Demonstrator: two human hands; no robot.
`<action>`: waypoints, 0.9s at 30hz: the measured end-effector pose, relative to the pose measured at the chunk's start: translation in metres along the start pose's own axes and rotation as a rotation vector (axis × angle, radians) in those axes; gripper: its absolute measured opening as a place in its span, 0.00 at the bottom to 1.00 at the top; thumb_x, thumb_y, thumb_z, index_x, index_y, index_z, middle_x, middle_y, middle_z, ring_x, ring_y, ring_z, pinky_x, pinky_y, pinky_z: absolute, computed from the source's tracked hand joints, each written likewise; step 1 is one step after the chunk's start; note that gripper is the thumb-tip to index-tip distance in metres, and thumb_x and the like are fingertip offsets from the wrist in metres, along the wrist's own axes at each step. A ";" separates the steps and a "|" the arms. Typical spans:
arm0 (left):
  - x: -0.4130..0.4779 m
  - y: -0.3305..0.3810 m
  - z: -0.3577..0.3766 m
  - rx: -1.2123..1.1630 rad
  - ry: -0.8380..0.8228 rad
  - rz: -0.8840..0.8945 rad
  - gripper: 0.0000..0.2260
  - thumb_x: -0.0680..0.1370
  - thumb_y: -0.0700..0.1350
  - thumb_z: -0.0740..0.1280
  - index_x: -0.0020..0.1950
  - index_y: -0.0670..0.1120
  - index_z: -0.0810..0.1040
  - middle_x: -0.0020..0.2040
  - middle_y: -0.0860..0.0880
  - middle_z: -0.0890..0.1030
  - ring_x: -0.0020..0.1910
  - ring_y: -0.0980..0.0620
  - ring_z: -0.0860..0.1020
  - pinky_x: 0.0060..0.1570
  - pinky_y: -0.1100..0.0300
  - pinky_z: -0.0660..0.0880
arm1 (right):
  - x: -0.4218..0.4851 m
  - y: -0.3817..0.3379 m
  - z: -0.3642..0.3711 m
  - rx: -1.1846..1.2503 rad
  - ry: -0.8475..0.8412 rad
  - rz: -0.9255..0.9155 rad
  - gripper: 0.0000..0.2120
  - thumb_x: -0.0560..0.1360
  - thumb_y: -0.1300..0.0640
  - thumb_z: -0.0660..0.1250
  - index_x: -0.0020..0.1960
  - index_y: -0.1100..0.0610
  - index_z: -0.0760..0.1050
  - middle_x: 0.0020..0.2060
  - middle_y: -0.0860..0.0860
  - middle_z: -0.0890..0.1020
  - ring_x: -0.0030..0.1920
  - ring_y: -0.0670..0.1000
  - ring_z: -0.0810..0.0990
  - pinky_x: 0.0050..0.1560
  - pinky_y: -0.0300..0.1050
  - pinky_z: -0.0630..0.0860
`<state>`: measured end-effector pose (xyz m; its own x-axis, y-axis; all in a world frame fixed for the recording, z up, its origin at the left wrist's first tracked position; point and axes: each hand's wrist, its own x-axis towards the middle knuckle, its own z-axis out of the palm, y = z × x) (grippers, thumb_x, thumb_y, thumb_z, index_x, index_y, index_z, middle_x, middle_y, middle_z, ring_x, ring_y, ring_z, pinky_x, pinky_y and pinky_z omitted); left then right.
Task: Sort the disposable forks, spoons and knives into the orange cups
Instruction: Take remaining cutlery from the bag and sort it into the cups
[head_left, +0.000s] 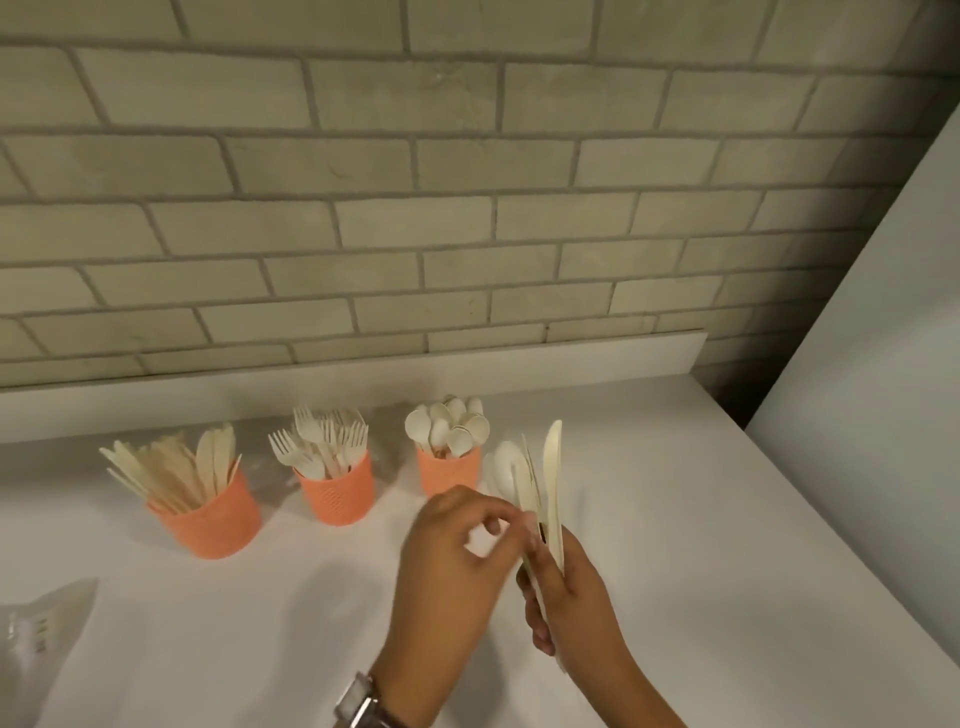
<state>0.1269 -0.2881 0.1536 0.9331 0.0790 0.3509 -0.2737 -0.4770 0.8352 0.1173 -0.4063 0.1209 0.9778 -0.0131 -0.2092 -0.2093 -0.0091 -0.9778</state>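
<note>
White counter (649, 519), three orange cups.
Standing apart in a row toward the back were the knife cup (210, 519), fork cup (337, 496) and spoon cup (441, 470), left to right; a clear wrapper (41, 629) holding forks lay at the near left edge.

Dim, warm indoor light; low contrast. Soft grey shadows between cups (337, 493) on counter (675, 519). Wall (467, 208) brick lines bow toward frame edges; upper right corner darkens. Left grip (457, 561) fingertips and cutlery (553, 467) in right grip (566, 597) motion-smeared. Packet (41, 629) at lower left blurred. Fine detail smudged overall.
</note>
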 end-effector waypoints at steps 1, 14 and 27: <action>-0.004 0.002 0.004 0.090 -0.046 0.011 0.12 0.68 0.63 0.62 0.41 0.58 0.80 0.37 0.58 0.77 0.44 0.59 0.74 0.41 0.73 0.66 | -0.001 0.002 0.004 -0.028 -0.008 -0.010 0.09 0.81 0.53 0.55 0.50 0.56 0.72 0.24 0.49 0.69 0.22 0.46 0.62 0.22 0.36 0.59; 0.011 0.013 -0.041 -0.243 0.031 -0.357 0.04 0.68 0.47 0.75 0.38 0.51 0.81 0.32 0.57 0.79 0.32 0.62 0.74 0.38 0.70 0.70 | -0.004 0.008 0.046 -0.246 -0.177 -0.151 0.07 0.79 0.51 0.58 0.47 0.52 0.72 0.25 0.47 0.70 0.24 0.44 0.65 0.26 0.39 0.64; 0.054 -0.126 -0.208 0.155 0.695 -0.484 0.10 0.68 0.48 0.76 0.42 0.44 0.82 0.41 0.49 0.82 0.36 0.56 0.77 0.31 0.75 0.67 | 0.008 0.006 0.058 -0.044 -0.289 0.050 0.11 0.80 0.53 0.58 0.46 0.62 0.68 0.31 0.56 0.65 0.23 0.48 0.59 0.25 0.38 0.55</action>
<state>0.1631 -0.0415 0.1553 0.5704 0.7983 0.1934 0.1995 -0.3631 0.9101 0.1249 -0.3482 0.1130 0.9275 0.2701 -0.2584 -0.2519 -0.0591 -0.9660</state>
